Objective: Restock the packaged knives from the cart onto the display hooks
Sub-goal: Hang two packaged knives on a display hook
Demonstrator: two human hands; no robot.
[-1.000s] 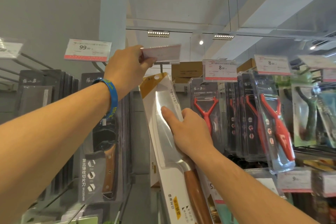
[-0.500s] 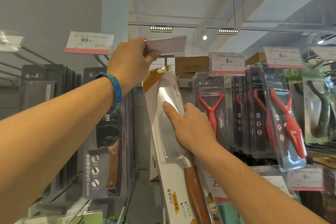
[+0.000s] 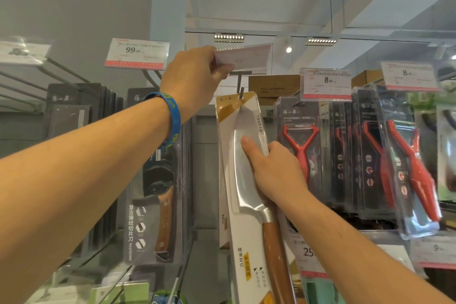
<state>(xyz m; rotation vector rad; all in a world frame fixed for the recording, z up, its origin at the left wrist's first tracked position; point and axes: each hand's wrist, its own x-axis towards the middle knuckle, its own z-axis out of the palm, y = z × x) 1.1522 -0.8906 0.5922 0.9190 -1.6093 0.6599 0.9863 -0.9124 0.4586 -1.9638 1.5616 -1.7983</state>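
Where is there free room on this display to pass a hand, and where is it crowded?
Free: the bare grey strip between the dark cleaver packs and the white knife pack that the right hand holds. Crowded: the red peeler packs at its right hang tightly together.

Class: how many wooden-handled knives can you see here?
2. One is in the white package that the right hand holds; one is in the dark package hanging left of it. More may hang hidden behind.

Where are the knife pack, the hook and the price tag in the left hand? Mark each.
knife pack [image 3: 244, 237], head view, white card below the blade.
hook [image 3: 241, 91], head view, dark tip at the pack's top hole.
price tag [image 3: 249, 58], head view, middle of its face.
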